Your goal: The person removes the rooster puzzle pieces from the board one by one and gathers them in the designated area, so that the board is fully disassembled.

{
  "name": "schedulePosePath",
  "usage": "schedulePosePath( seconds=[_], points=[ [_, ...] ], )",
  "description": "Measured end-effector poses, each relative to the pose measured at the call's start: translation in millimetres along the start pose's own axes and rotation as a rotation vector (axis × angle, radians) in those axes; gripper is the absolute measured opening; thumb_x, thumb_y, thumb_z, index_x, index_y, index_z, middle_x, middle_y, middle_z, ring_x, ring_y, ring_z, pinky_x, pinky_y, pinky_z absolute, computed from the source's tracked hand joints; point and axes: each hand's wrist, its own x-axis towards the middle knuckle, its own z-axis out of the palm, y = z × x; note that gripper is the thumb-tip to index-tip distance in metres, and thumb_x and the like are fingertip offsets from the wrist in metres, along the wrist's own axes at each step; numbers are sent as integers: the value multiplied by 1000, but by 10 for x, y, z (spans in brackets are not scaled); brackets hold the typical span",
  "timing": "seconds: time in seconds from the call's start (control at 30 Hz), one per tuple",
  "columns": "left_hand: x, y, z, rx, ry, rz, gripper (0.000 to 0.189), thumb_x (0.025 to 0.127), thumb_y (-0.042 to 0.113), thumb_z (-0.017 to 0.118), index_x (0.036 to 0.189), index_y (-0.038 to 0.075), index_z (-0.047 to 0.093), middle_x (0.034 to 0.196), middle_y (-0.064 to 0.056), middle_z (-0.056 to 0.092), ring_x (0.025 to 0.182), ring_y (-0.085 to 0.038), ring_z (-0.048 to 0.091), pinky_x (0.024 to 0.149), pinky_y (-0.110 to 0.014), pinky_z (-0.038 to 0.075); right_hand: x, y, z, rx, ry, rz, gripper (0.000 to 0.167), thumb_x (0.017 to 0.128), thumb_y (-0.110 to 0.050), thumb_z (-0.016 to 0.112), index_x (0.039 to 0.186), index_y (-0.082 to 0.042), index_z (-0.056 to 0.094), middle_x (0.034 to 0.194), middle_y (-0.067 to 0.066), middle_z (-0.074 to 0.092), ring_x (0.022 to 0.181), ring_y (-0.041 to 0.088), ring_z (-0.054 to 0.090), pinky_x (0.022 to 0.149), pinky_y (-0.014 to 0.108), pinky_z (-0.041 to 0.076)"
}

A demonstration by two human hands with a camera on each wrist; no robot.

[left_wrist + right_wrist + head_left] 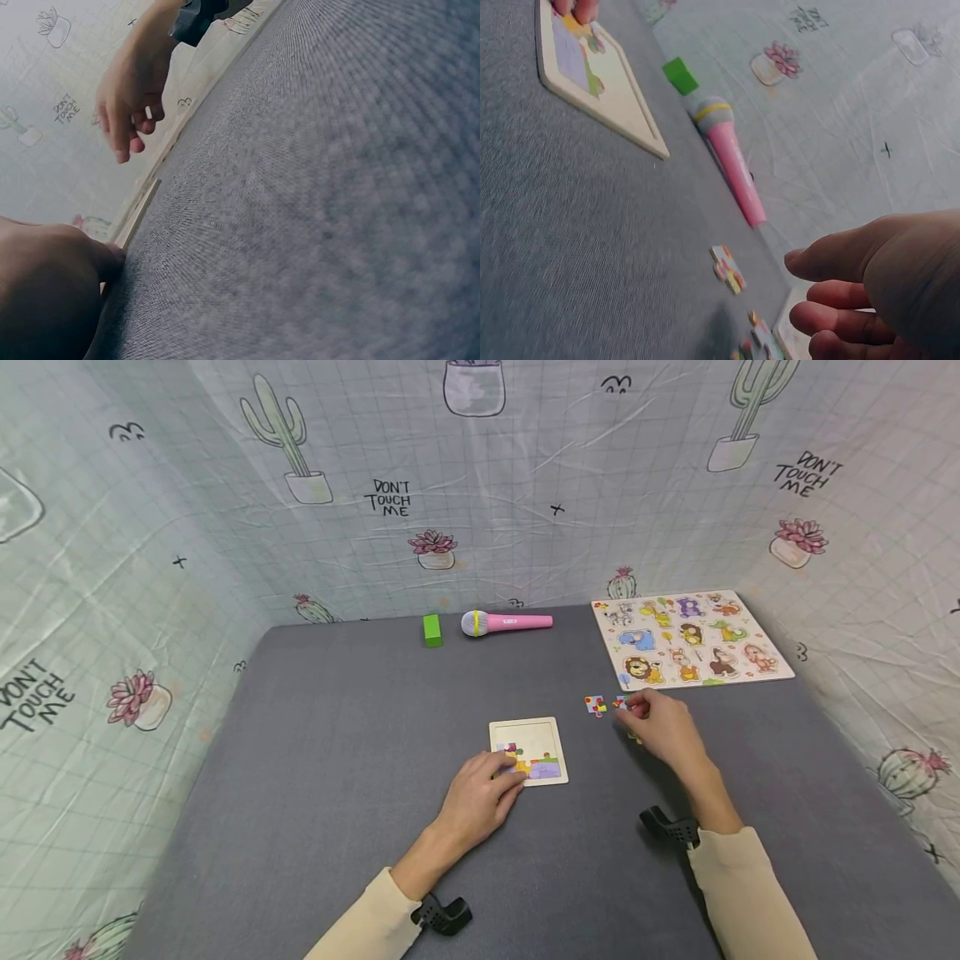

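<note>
A square wooden puzzle tray (pixel 538 731) lies on the dark table, its lower part filled with several joined jigsaw pieces (pixel 545 768). My left hand (pixel 474 802) rests on the tray's lower left, fingertips touching the pieces there. Over to the right, my right hand (pixel 663 729) hovers above loose jigsaw pieces. In the right wrist view its thumb and fingers are apart, with nothing between them. One loose piece (pixel 596 705) lies left of that hand, another (pixel 621 702) just by its fingertips, and a third (pixel 634 737) is partly hidden under it.
An animal puzzle board (pixel 705 641) lies at the back right. Along the back edge are a pink toy microphone (pixel 517 622) and a green block (pixel 432 631). A printed cloth (pixel 487 460) stands up behind the table and along its sides.
</note>
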Motion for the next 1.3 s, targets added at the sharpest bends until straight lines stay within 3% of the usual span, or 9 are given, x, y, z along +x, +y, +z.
schedulePosePath(
  seconds=[0.23,0.57,0.9,1.1,1.3],
  points=[
    [-2,-13,9,-4,13,7,10,88,20,77,97,15,80,109,-4,69,106,-22,65,97,-40,52,110,-196,67,22,31,-45,30,94,-27,68,108,0,68,89,12,70,73,22,62,63,30,44],
    [18,-14,23,24,18,19,10,89,21,76,98,17,80,107,-2,68,104,-19,64,94,-37,52,220,-476,211,57,10,-90,32,94,-28,68,111,0,67,91,13,69,79,25,63,66,33,46],
    [15,-29,26,18,13,9,11,89,21,75,98,18,80,106,-1,68,101,-18,63,88,-36,53,177,-654,418,98,-7,-147,29,94,-24,69,110,0,69,91,12,70,78,23,64,68,37,51],
    [17,-49,-1,23,27,15,10,88,21,76,96,17,79,104,-2,68,97,-18,62,86,-36,53,167,-752,551,125,-42,-204,26,93,-23,70,108,-1,70,90,9,68,74,18,61,64,32,49],
    [6,-53,-16,30,17,2,9,88,21,76,95,17,79,103,-1,68,94,-18,62,82,-35,52,133,-827,670,114,-87,-256,24,92,-22,71,106,-2,72,89,7,67,76,17,59,68,31,49]
  ],
)
